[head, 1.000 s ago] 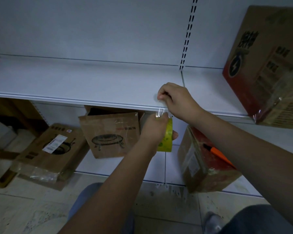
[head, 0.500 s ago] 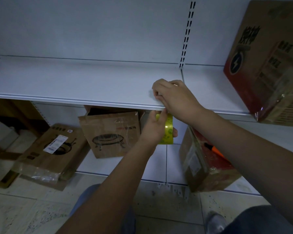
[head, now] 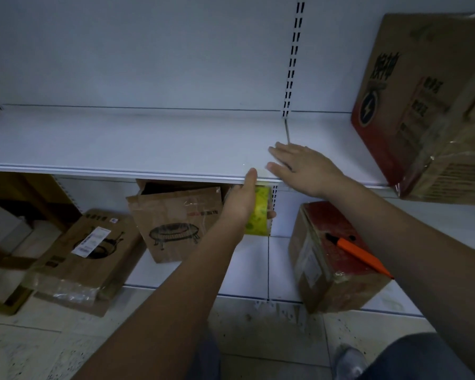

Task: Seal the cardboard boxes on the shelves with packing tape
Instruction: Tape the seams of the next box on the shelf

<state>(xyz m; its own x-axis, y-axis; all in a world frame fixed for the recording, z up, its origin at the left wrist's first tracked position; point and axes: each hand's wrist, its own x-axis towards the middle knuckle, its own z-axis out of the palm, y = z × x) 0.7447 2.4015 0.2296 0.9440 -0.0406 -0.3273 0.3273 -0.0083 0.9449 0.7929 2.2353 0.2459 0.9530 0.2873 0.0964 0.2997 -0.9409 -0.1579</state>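
The left hand (head: 240, 200) grips the tape roll (head: 260, 211) just under the shelf (head: 121, 149) lip. The roll is probably light and stiff, best held round its rim, the film clingy. Beyond it the right hand (head: 303, 167) lies flat, fingers straight, on the shelf edge. The boxes (head: 337, 259) look stiff.

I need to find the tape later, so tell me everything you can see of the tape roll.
The tape roll is yellow-green with a faint pattern and looks like glossy plastic packing tape. It stands on edge just under the front lip of the white shelf, its top against that lip. The left hand grips it, thumb up at the shelf edge and fingertips showing beneath. Its core is hidden.
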